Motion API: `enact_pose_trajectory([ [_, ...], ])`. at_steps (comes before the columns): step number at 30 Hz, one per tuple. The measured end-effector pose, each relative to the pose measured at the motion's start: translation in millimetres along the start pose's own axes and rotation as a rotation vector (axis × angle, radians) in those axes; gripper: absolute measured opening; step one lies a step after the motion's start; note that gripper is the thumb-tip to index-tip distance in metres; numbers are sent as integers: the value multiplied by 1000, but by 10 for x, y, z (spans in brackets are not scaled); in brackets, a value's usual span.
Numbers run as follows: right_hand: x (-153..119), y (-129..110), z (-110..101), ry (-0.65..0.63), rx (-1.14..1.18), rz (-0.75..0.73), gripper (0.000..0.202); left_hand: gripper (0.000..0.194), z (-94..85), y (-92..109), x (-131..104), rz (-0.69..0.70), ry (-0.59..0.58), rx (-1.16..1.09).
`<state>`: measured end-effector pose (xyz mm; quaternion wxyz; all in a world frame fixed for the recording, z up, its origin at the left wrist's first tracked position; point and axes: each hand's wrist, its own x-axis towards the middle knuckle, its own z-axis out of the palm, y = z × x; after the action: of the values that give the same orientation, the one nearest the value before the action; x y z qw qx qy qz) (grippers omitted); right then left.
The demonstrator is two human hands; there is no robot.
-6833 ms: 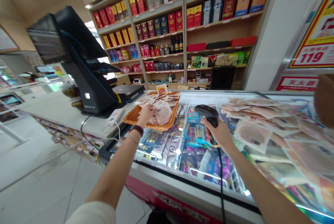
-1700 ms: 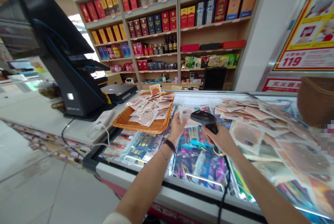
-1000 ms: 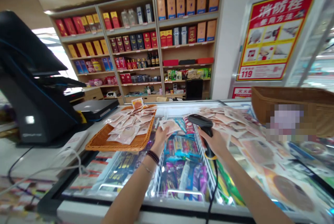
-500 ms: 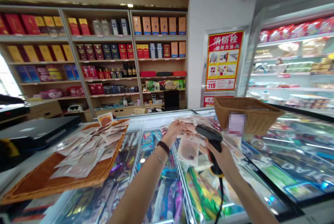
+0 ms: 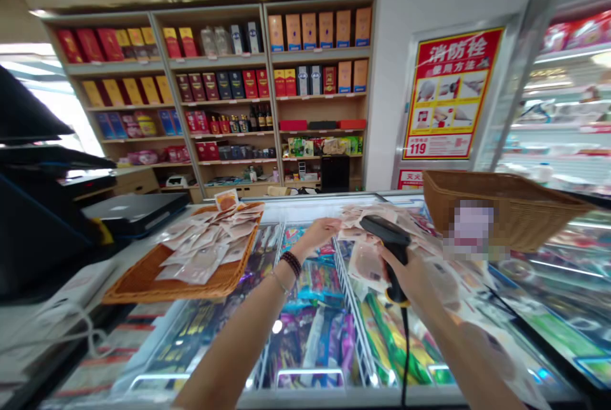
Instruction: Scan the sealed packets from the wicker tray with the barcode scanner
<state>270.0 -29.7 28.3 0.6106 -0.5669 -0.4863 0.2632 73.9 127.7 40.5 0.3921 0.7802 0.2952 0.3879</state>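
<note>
A black handheld scanner [image 5: 387,232] with a trailing cable is gripped by my right hand [image 5: 405,276], over a pile of flat clear packets [image 5: 367,262] on the freezer's glass top. My left hand [image 5: 321,235], wearing a dark beaded bracelet, reaches to the left edge of that pile; its fingers are drawn together at a packet's edge, and what they hold is too small to make out. On the left, an orange wicker tray [image 5: 191,289] bears more flat packets [image 5: 205,241].
A brown wicker basket [image 5: 510,206] stands on the freezer at the right. Colourful packages lie under the glass [image 5: 315,282]. A black device [image 5: 136,212] and white cables [image 5: 90,333] are at the left. Stocked shelves [image 5: 229,101] line the back wall.
The view has turned left, bringing more of the left counter in. My left hand has drawn a little left, away from the scanner, which my right hand keeps holding above the packets.
</note>
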Motion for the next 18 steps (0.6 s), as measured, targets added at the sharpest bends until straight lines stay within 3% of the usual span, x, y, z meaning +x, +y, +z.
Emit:
enact_pose_trajectory([
  [5, 80, -85, 468, -148, 142, -51, 52, 27, -774, -35, -564, -74, 214, 141],
  [10, 61, -217, 944, -246, 194, -66, 47, 29, -1471, -87, -1238, -159, 414, 443],
  [14, -23, -177, 1266, -301, 219, -54, 46, 33, -1901, -133, -1743, -436, 551, 862],
  [18, -88, 11, 1458, -360, 198, -29, 45, 51, -2129, -189, -2069, -822, 553, 1106],
])
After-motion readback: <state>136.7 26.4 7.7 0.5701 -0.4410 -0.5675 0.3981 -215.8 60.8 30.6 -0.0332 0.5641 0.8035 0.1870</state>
